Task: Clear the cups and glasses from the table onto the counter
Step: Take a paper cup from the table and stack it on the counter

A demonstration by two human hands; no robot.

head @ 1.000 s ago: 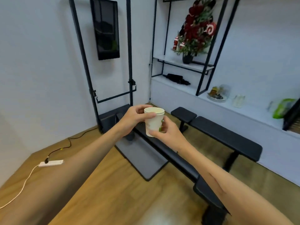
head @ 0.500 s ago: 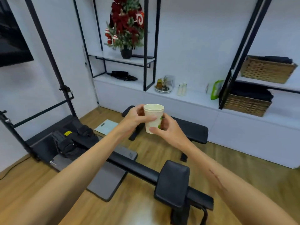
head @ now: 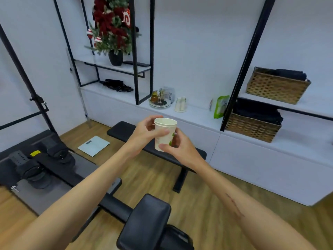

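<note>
above a wood floor [head: 207, 204] facing a white counter [head: 198, 114], both hands [head: 144, 136] [head: 182, 147] grip a paper cup [head: 164, 132].

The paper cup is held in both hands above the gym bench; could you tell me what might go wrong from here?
The paper cup is thin; the left hand and right hand could crush it. The black bench blocks the way to the white counter, a likely trip hazard.

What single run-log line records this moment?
stage: carrying | left hand: holds paper cup | right hand: holds paper cup | cup: upright | counter: ahead, not reached
</note>
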